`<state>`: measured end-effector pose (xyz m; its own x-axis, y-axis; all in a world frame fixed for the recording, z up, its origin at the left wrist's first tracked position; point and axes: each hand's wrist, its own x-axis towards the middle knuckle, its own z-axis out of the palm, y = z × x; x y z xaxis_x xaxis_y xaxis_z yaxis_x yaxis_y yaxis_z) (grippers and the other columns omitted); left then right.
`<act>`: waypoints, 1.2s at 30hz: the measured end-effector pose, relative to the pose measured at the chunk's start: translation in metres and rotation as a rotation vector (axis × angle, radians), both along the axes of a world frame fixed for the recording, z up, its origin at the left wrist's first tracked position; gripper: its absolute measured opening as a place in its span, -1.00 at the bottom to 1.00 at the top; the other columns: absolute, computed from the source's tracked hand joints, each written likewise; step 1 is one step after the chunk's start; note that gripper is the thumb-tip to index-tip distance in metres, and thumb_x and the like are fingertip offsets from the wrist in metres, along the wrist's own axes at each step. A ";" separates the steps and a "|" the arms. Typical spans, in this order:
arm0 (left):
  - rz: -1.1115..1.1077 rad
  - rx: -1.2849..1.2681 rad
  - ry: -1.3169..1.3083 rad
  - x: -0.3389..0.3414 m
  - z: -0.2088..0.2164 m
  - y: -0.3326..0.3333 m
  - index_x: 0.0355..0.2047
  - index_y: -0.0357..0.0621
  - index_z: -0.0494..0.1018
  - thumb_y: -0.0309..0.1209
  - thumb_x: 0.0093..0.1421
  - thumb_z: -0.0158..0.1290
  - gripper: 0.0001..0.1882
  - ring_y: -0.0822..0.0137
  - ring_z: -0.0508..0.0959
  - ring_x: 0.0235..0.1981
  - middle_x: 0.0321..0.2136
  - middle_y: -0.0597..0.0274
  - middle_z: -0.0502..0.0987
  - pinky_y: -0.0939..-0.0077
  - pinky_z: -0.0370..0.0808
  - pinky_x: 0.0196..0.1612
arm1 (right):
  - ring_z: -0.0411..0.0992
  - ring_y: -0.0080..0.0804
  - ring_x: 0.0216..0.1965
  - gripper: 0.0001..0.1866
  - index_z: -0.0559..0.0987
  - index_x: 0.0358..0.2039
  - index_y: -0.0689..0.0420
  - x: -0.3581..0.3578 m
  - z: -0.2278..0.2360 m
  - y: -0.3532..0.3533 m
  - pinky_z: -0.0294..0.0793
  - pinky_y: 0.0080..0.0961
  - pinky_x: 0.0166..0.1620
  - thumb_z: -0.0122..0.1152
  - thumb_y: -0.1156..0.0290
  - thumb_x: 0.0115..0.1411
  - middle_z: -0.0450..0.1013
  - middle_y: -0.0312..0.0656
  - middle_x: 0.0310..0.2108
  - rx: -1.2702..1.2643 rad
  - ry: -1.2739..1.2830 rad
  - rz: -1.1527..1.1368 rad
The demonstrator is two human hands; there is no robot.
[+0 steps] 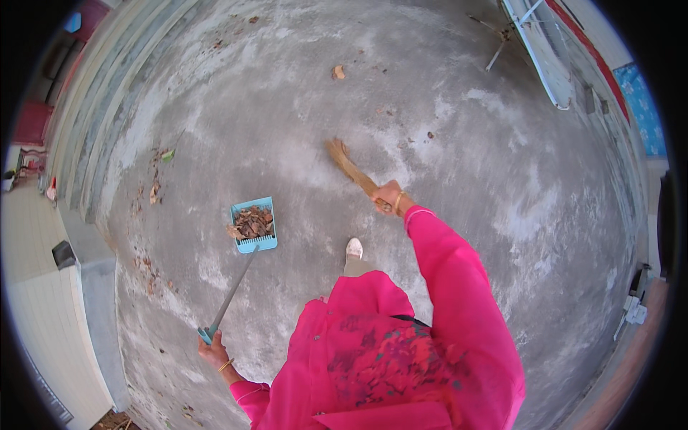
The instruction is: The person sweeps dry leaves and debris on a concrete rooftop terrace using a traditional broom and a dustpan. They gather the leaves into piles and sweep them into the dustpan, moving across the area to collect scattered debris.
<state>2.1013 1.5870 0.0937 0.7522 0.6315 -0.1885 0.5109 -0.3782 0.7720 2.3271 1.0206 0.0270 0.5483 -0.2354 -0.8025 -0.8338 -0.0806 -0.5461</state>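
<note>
Free floor (302, 165) between dustpan (266, 242) and broom (350, 169) — steps (115, 89) a barrier, far left

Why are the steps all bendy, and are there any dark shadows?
In the head view, the steps bow because the wide lens bends straight edges; the head view's corners are black; light in the head view looks soft, with no hard shadow beside the dustpan.
</note>
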 end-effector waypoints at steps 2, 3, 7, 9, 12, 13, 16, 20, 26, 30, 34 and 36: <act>-0.044 0.066 0.018 0.037 0.003 -0.016 -0.37 -0.29 0.42 -0.54 -0.12 0.17 -0.75 0.55 0.24 -0.76 -0.65 0.35 0.38 0.64 0.16 -0.77 | 0.36 -0.42 -0.76 -0.82 0.46 -0.49 0.28 0.021 -0.003 -0.003 0.27 -0.48 -0.77 0.19 0.52 -0.18 0.38 -0.15 -0.74 0.018 -0.044 0.036; -0.076 0.065 0.009 0.056 0.006 -0.020 -0.37 -0.29 0.42 -0.53 -0.12 0.17 -0.74 0.55 0.23 -0.76 -0.66 0.35 0.37 0.64 0.16 -0.77 | 0.37 -0.43 -0.75 -0.79 0.46 -0.45 0.28 0.025 -0.005 -0.004 0.27 -0.48 -0.77 0.18 0.53 -0.17 0.37 -0.16 -0.73 0.033 -0.073 0.050; -0.197 0.103 0.034 0.129 0.013 -0.036 -0.37 -0.31 0.42 -0.52 -0.13 0.19 -0.73 0.51 0.25 -0.75 -0.64 0.32 0.39 0.60 0.20 -0.75 | 0.34 -0.46 -0.76 -0.60 0.41 -0.20 0.20 -0.011 -0.005 -0.012 0.22 -0.47 -0.79 0.16 0.57 -0.15 0.36 -0.17 -0.71 -0.091 -0.268 -0.067; -0.261 0.106 0.029 0.174 0.012 -0.045 -0.38 -0.32 0.43 -0.52 -0.14 0.19 -0.73 0.49 0.28 -0.73 -0.63 0.30 0.40 0.57 0.24 -0.71 | 0.31 -0.45 -0.78 -0.52 0.38 -0.11 0.16 -0.031 0.004 -0.024 0.19 -0.48 -0.80 0.15 0.59 -0.14 0.35 -0.18 -0.71 -0.070 -0.264 -0.128; -0.327 0.105 0.036 0.236 0.000 -0.061 -0.40 -0.32 0.44 -0.51 -0.13 0.19 -0.75 0.47 0.33 -0.66 -0.62 0.27 0.42 0.58 0.30 -0.61 | 0.29 -0.45 -0.79 -0.40 0.28 0.02 0.13 -0.055 0.024 -0.044 0.15 -0.50 -0.81 0.14 0.61 -0.13 0.33 -0.19 -0.70 0.070 -0.156 -0.449; -0.313 0.042 0.035 0.256 -0.006 -0.066 -0.42 -0.31 0.45 -0.50 -0.12 0.18 -0.78 0.46 0.37 -0.59 -0.61 0.25 0.44 0.57 0.34 -0.50 | 0.29 -0.45 -0.79 -0.38 0.25 0.04 0.14 -0.061 0.029 -0.049 0.15 -0.51 -0.82 0.13 0.60 -0.11 0.32 -0.20 -0.70 0.066 -0.154 -0.483; -0.419 0.115 0.050 0.315 -0.021 -0.078 -0.42 -0.29 0.46 -0.51 -0.11 0.18 -0.79 0.46 0.38 -0.57 -0.58 0.26 0.46 0.55 0.36 -0.46 | 0.29 -0.45 -0.79 -0.43 0.24 0.01 0.18 -0.066 0.035 -0.063 0.15 -0.52 -0.85 0.11 0.57 -0.08 0.29 -0.22 -0.70 0.098 -0.120 -0.624; -0.477 0.033 0.043 0.401 -0.035 -0.097 -0.42 -0.27 0.47 -0.52 -0.12 0.18 -0.80 0.48 0.40 -0.52 -0.54 0.29 0.49 0.55 0.37 -0.40 | 0.29 -0.38 -0.78 -0.81 0.32 -0.42 0.17 -0.029 0.013 -0.089 0.18 -0.45 -0.83 0.12 0.54 -0.07 0.24 -0.22 -0.74 0.220 -0.098 -0.934; -0.621 -0.064 -0.072 0.501 -0.029 -0.116 -0.40 -0.24 0.47 -0.52 -0.14 0.19 -0.76 0.50 0.39 -0.51 -0.53 0.33 0.48 0.59 0.37 -0.36 | 0.24 -0.32 -0.80 -0.87 0.33 -0.65 0.09 0.125 -0.047 -0.084 0.14 -0.39 -0.79 0.09 0.51 -0.09 0.24 -0.18 -0.75 0.265 -0.079 -1.170; -0.583 -0.009 0.134 0.543 -0.023 -0.129 -0.37 -0.26 0.45 -0.55 -0.16 0.19 -0.72 0.50 0.40 -0.49 -0.53 0.31 0.48 0.60 0.38 -0.35 | 0.20 -0.33 -0.83 -0.84 0.30 -0.69 0.09 0.245 -0.063 -0.024 0.05 -0.39 -0.81 0.08 0.55 -0.11 0.21 -0.17 -0.80 0.337 -0.088 -0.966; -0.714 0.093 0.024 0.575 -0.013 -0.153 -0.37 -0.28 0.44 -0.55 -0.16 0.19 -0.72 0.49 0.40 -0.49 -0.53 0.29 0.47 0.58 0.38 -0.34 | 0.25 -0.38 -0.80 -0.89 0.31 -0.60 0.13 0.334 -0.033 -0.013 0.09 -0.44 -0.82 0.06 0.55 -0.13 0.23 -0.24 -0.78 0.470 -0.173 -0.832; -0.734 0.087 -0.013 0.588 -0.009 -0.166 -0.37 -0.29 0.44 -0.55 -0.16 0.19 -0.72 0.48 0.40 -0.49 -0.54 0.27 0.47 0.58 0.38 -0.34 | 0.26 -0.39 -0.79 -0.88 0.35 -0.54 0.16 0.363 -0.017 -0.029 0.13 -0.44 -0.81 0.09 0.56 -0.13 0.25 -0.23 -0.77 0.465 -0.195 -0.786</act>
